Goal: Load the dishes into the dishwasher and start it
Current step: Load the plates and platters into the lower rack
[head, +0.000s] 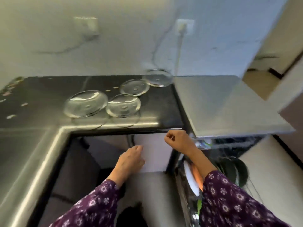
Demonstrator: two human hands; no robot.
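The glass dishes [134,87] are clear and shallow, round, each with a small mark at its centre, and the dark counter [49,95] shows through them. There are four, all on the counter's right half. The largest dish [86,103] sits nearest the counter's front edge, and a second dish [123,105] is just beside it to the right, their rims close or touching. A third dish stands farther back, and the fourth dish [157,77] is at the counter's back right corner, against the wall [123,38]. The dishwasher [232,143] stands open just right of the counter, under a grey top [221,102]. In its rack are one white plate [191,179] on edge, one orange plate [196,176] against it, and one dark round vessel [234,167]; the rest is too blurred to tell. Both hands are in view, in purple flowered sleeves [98,202]. The right hand [177,140] is just below the counter's front right corner, its fingers curled into a fist with nothing seen inside it. The left hand [131,159] hangs lower, below the counter's front edge, with its fingers loosely bent and holding nothing. The counter is glossy black, L-shaped, with a shining grey band along its front. Behind it the wall is pale with dark veins and carries two sockets [86,24]. From the right one a white cable [179,46] runs down toward the counter's back corner.
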